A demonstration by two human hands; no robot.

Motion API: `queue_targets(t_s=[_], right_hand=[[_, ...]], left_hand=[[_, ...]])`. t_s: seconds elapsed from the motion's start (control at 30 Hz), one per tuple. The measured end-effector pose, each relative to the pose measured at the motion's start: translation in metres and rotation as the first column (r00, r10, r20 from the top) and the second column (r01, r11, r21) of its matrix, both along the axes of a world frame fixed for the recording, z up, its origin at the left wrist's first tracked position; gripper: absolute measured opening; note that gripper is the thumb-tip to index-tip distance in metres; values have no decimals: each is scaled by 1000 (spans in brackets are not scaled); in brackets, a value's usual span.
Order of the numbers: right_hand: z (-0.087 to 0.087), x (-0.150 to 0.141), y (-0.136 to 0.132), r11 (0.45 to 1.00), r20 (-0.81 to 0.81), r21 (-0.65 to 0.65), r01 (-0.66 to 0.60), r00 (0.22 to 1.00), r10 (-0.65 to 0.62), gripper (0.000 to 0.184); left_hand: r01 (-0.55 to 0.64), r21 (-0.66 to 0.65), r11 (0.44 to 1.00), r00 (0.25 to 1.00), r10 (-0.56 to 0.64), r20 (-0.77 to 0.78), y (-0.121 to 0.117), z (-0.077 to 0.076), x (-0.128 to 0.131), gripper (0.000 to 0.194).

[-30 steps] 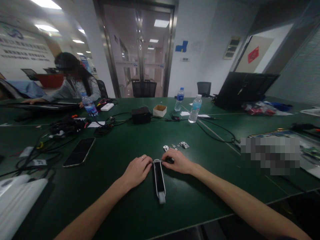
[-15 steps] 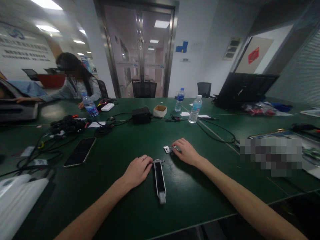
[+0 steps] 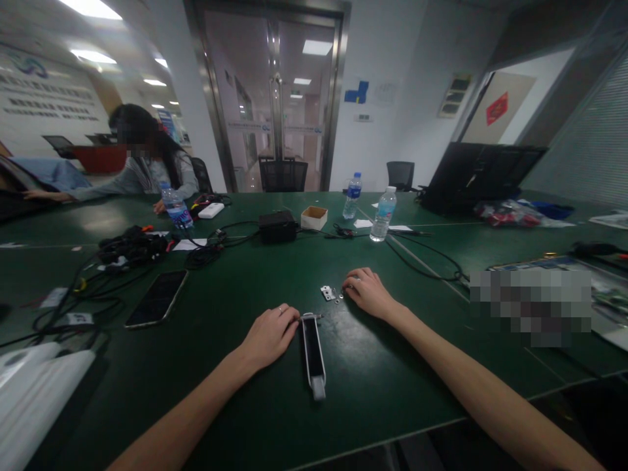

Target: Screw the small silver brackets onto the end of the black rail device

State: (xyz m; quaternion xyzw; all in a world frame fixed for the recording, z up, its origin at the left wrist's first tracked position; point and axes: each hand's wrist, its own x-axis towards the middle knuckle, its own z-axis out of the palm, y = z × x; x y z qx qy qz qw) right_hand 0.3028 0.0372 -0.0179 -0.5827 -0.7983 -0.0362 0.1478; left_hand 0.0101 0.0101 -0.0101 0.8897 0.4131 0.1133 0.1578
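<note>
A long narrow device with a white frame and dark inside [image 3: 313, 350] lies on the green table, a grey block at its near end. Across its far end runs a thin metal rod [image 3: 318, 316]. My left hand [image 3: 271, 335] rests beside it, thumb and fingertips closed on the rod's left end. Farther off to the right, my right hand [image 3: 369, 293] is on the table, fingers curled down over small parts; what they hold, if anything, is hidden. Just left of those fingertips lie a small silver plate with holes [image 3: 328, 293] and small rings [image 3: 341, 297].
A phone [image 3: 157, 299] lies to the left, near tangled cables [image 3: 130, 248]. Beyond my hands stand a black box [image 3: 277, 227], a small open carton [image 3: 314, 218] and water bottles [image 3: 383, 214]. A circuit board [image 3: 608, 297] is at right. Another person [image 3: 152, 154] sits at far left.
My right hand has left the rod's right end and moved away to the right, onto the small parts. My left hand stays on the rod. The other person's dark object has shifted.
</note>
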Motion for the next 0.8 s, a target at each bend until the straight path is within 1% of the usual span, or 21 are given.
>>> queue_targets(t_s=[0.07, 0.13, 0.3, 0.53, 0.6, 0.7, 0.8], right_hand=[[0, 0, 0, 1000, -19, -11, 3, 1000, -3, 16], [0, 0, -1, 1000, -26, -12, -7, 1000, 7, 17], [-2, -1, -1, 998, -18, -4, -68, 998, 68, 29], [-1, 1, 0, 999, -21, -18, -43, 999, 42, 18], [-1, 2, 0, 998, -27, -22, -51, 998, 50, 20], [0, 2, -1, 995, -29, -25, -96, 995, 95, 25], [4, 2, -1, 993, -16, -32, -110, 994, 109, 23]], left_hand=[[-7, -9, 1000, 1000, 7, -9, 0, 1, 0, 26], [-11, -17, 1000, 1000, 11, -11, 0, 1, 0, 26], [-9, -19, 1000, 1000, 9, -9, 0, 1, 0, 25], [-5, -4, 1000, 1000, 5, -10, 0, 2, 1, 22], [-4, -1, 1000, 1000, 4, -6, 0, 1, 1, 22], [2, -2, 1000, 1000, -2, 6, 0, 0, 1, 22], [0, -11, 1000, 1000, 0, 5, 1, -2, 0, 23]])
